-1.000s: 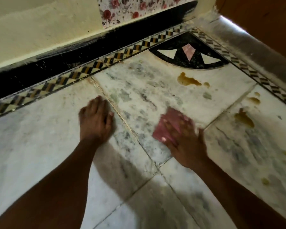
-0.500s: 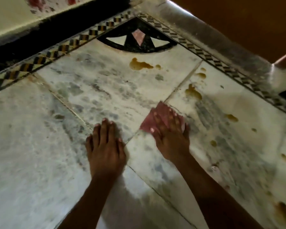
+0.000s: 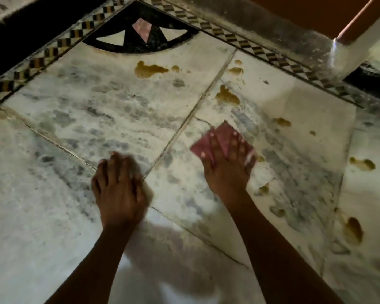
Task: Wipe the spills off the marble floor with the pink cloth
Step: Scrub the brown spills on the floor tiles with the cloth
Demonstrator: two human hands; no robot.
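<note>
My right hand [image 3: 225,166] presses flat on the folded pink cloth [image 3: 219,137], which lies on the white marble floor [image 3: 86,110] just right of a tile seam. My left hand [image 3: 119,187] rests on the floor, fingers together, holding nothing. Brown spills lie around: a large one [image 3: 148,69] near the black corner inlay, one [image 3: 227,96] beyond the cloth, small spots [image 3: 281,122] to its right, and bigger ones at the right edge [image 3: 362,163] and lower right [image 3: 353,230].
A black fan-shaped inlay [image 3: 140,34] fills the floor's far corner, framed by a checkered border [image 3: 250,47]. A dark skirting [image 3: 20,40] runs along the left wall. A white post [image 3: 355,47] stands at the upper right.
The view has swung right and both hands have shifted right across the floor. The pink cloth has slid over the tile seam onto the right-hand tile, toward the brown spills.
</note>
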